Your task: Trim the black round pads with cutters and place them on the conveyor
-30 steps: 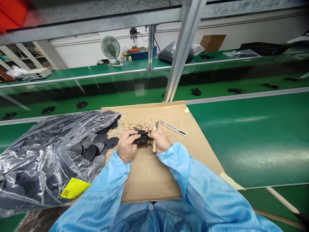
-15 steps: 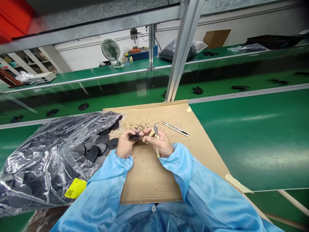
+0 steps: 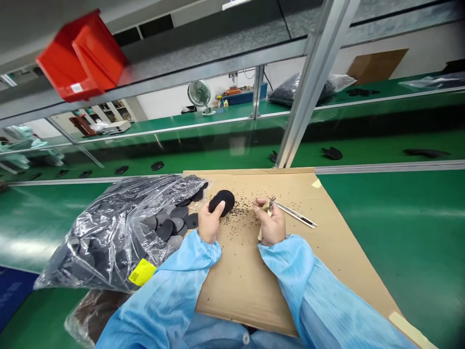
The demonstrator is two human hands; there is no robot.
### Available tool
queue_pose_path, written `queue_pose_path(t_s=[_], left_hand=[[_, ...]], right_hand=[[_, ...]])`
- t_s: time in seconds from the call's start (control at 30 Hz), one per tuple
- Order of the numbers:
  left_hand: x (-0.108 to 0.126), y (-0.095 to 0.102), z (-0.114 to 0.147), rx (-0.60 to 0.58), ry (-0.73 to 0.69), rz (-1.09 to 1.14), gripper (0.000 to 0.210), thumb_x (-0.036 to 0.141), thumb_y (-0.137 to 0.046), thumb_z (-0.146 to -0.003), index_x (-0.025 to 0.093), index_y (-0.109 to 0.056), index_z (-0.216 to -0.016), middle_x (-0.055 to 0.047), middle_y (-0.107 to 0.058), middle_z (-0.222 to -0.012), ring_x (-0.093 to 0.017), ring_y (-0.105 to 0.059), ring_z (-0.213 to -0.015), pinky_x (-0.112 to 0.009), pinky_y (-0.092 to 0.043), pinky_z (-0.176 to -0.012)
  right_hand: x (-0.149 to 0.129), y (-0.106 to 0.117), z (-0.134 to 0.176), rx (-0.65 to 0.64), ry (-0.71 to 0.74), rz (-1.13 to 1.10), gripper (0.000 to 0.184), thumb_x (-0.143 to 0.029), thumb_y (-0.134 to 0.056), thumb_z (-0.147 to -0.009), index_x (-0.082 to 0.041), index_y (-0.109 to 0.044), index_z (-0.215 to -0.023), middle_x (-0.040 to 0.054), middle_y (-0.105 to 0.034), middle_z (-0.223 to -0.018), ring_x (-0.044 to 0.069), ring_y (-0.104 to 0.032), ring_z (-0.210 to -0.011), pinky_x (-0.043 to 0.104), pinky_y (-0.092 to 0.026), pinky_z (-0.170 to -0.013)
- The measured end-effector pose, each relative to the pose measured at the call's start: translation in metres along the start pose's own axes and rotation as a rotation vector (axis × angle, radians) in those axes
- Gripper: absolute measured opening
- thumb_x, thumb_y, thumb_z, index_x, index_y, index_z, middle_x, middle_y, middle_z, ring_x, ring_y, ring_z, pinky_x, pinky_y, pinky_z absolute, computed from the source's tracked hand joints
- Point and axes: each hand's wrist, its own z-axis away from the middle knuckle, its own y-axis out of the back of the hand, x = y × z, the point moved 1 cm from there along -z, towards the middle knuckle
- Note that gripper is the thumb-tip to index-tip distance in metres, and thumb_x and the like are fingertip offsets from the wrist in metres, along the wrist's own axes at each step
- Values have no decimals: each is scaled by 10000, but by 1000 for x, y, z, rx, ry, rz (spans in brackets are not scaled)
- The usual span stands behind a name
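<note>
My left hand point(image 3: 210, 224) grips a round black disc point(image 3: 223, 202) by its edge, thumb across its flat face. In my right hand point(image 3: 271, 224) is a pair of cutting pliers point(image 3: 269, 206) with pale yellow handles; the fingers wrap round the grips and the metal jaws point up and away. The two hands are apart above a brown cardboard sheet point(image 3: 250, 281). Tiny black bits point(image 3: 238, 212) lie scattered on the cardboard between and beyond them. A slim utility knife point(image 3: 296, 214) rests just right of my right hand.
Left of the cardboard, a clear plastic bag point(image 3: 105, 228) spills dark discs point(image 3: 178, 225) from its open end. A metal post point(image 3: 308, 92) rises behind the cardboard. Black parts point(image 3: 331, 153) lie along the green belt point(image 3: 232, 160) beyond. A red bin point(image 3: 83, 58) sits on the upper shelf.
My hands have moved apart. The disc in my left hand has turned so its broad black face shows, and the pliers have come away from it. The camera view has shifted left.
</note>
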Motion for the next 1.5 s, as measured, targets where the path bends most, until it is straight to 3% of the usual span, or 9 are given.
queue_pose_path(t_s=[0.17,0.37,0.53,0.73,0.9,1.03,1.23,1.37,1.5], left_hand=[[28,3,-40,-21,-133,-277,266,250,-679,-749,144,-678,-993,-92,-706,-1007,-256,-646,-948,-427,-496,-912],[67,6,-155,33,-306,-654,181,92,-679,-653,144,-678,-826,-73,-656,-826,-269,-612,-940,-443,-412,-975],[58,-2,-197,-32,-372,-882,195,102,-679,-674,107,-660,-867,-126,-636,-1001,-269,-560,-1077,-433,-327,-1058],[25,0,-161,-182,-213,-1032,210,114,-761,-548,137,-673,-737,-166,-671,-902,-342,-621,-973,-445,-431,-919],[50,9,-117,-236,-229,-1067,246,187,-723,-648,154,-694,-890,-154,-672,-1024,-320,-609,-1001,-465,-414,-952],[69,8,-59,-346,-326,-966,247,220,-707,-708,152,-690,-945,-116,-680,-1028,-271,-606,-980,-448,-430,-955],[38,-12,16,-250,-369,-737,187,249,-593,-839,151,-640,-990,-83,-667,-995,-150,-617,-905,-278,-520,-826],[13,-23,31,-152,-544,-496,120,236,-545,-861,166,-641,-881,-82,-660,-878,-165,-615,-820,-305,-539,-742],[7,-23,29,-245,-626,-484,77,226,-574,-824,197,-643,-844,-68,-680,-827,-183,-629,-781,-310,-554,-716]], right_hand=[[5,0,-1,-42,47,56,261,-340,-674,-668,-199,-614,-879,41,-639,-812,199,-583,-762,371,-480,-750],[-1,-2,6,-132,103,103,198,-317,-631,-712,-199,-599,-868,31,-634,-798,187,-590,-737,345,-486,-738],[-3,-1,5,-155,108,104,187,-311,-623,-709,-202,-593,-858,30,-624,-789,185,-584,-724,338,-487,-718],[-3,0,4,-175,121,137,192,-316,-617,-710,-195,-601,-858,35,-632,-786,185,-586,-720,344,-485,-728],[-2,-1,3,-185,96,112,228,-333,-636,-688,-185,-604,-858,40,-641,-780,189,-595,-725,352,-486,-737],[0,0,-2,-159,58,93,275,-352,-658,-666,-171,-609,-868,41,-629,-779,185,-582,-729,352,-476,-744],[2,1,-3,-181,57,116,324,-361,-701,-654,-168,-611,-898,50,-631,-809,183,-577,-759,356,-466,-777],[4,2,-3,-167,48,176,340,-374,-722,-634,-178,-620,-892,54,-636,-826,188,-586,-780,370,-471,-796],[6,5,-4,-161,59,280,344,-427,-726,-624,-213,-641,-880,70,-648,-839,221,-603,-791,414,-475,-808]])
